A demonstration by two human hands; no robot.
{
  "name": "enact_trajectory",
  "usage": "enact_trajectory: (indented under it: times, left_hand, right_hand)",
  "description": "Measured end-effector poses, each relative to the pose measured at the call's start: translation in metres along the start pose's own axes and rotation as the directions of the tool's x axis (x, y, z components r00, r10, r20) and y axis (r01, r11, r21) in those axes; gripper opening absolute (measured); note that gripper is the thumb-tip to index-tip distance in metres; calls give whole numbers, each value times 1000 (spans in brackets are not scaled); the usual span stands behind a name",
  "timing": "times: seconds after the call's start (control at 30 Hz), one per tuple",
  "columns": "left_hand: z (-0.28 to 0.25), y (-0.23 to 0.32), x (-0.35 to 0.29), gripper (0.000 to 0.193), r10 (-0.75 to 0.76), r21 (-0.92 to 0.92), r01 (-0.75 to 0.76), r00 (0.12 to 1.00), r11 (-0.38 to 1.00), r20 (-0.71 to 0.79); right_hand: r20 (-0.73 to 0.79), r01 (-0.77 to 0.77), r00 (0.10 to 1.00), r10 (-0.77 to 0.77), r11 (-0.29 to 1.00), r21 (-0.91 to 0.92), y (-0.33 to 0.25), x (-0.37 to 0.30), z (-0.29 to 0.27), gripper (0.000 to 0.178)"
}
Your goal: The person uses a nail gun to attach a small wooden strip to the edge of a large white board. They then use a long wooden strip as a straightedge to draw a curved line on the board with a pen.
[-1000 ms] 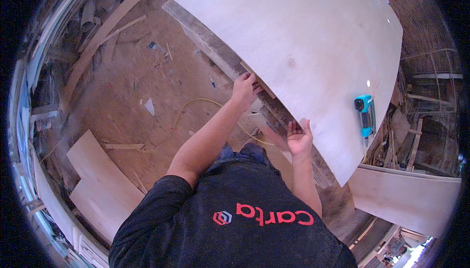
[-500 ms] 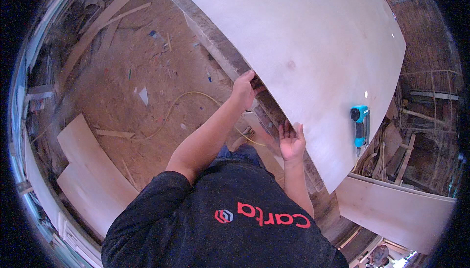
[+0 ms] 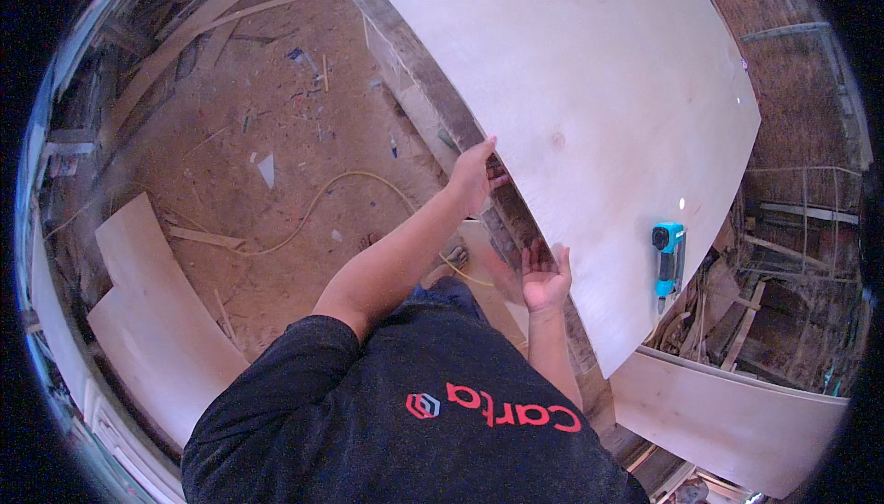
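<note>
Plywood sheet point(image 3: 589, 117) lies flat on the worktop point(image 3: 414, 90), its near edge overhanging toward the person. Head view: since a second ago the sheet has slid further across and the left hand point(image 3: 471, 175) has moved up along the edge; its grip is closed over that edge. Right hand point(image 3: 545, 276) is open, palm up, just under the overhang. Blue power tool point(image 3: 668, 260) rides near the sheet's right corner. Open floor point(image 3: 276, 136) left; yellow cable point(image 3: 322, 205) trails there.
</note>
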State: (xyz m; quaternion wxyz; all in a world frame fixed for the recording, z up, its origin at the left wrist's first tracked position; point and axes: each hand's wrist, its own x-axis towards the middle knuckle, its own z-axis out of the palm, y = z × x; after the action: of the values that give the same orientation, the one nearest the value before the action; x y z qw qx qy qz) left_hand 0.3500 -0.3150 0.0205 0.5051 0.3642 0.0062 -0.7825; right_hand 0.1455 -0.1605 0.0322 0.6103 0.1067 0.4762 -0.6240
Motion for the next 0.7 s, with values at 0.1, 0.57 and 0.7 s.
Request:
enact_trajectory:
  times: [0.1,0.57,0.7]
  left_hand:
    - [5,-4,4,29,81,251,-68,996,966,-44]
    - [17,4,2,29,93,318,-49,988,947,-125]
    - [16,6,-1,28,67,251,-56,997,966,-38]
  right_hand:
    - [-18,5,1000,-5,999,44,0,3,3,60]
    - [-67,101,994,-83,931,352,-2,-7,7,57]
    - [-6,109,994,-113,939,325,-1,-2,1,65]
